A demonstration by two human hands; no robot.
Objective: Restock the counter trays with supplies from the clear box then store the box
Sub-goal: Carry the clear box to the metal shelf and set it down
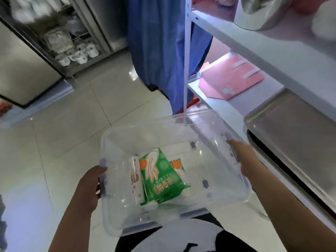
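Observation:
I carry the clear plastic box [214, 202] in front of my body, above the tiled floor. My left hand [89, 186] grips its left rim at the grey latch. My right hand [245, 157] holds the right rim at the other latch. Inside lie a green packet of disposable gloves [161, 177] and a white roll [136, 179] beside it on the left. The box has no lid on it.
A white shelf rack [254, 40] stands to the right, holding a pink folded paper bag [234, 79], steel trays [298, 135] and a metal scoop [260, 11]. A blue cloth [160, 42] hangs ahead. A steel cabinet with crockery [72, 50] stands at the far left.

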